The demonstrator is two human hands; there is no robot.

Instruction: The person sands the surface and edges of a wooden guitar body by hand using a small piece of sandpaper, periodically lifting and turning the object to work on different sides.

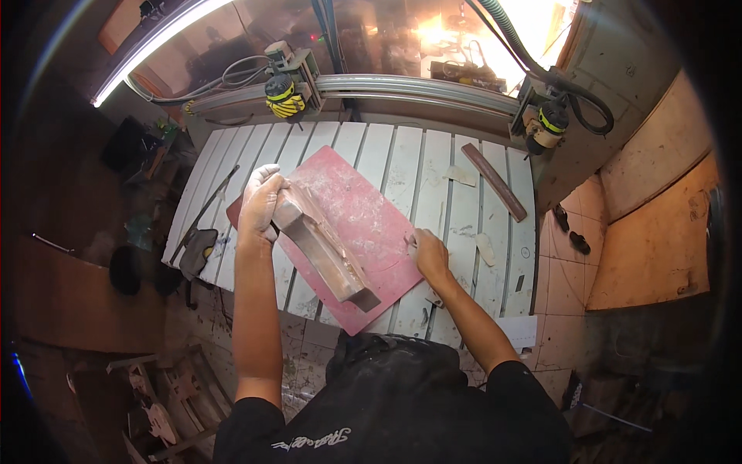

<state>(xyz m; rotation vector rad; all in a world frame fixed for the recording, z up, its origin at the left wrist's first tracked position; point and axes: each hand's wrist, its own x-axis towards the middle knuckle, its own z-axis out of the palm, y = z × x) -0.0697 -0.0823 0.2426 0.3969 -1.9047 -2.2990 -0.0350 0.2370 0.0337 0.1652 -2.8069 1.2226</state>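
Observation:
Over a pink board [348,185], dusted with white powder, my left hand [261,199], powdered white at the fingers, grips the upper end of a long, trough-like workpiece [325,251], which lies slanted toward the lower right. My right hand [427,251] is closed at the board's right edge on something small that I cannot make out. A thin pale piece shows below that hand near the wrist. The board rests askew on a white slatted machine bed [410,155].
A dark wooden bar [495,181] and pale scraps [485,249] lie on the right of the bed. A long thin tool [205,210] and a grey power tool [199,251] lie at left. Two spindle heads [284,97] [545,126] hang from a rail behind. Orange panels [649,255] lean at right.

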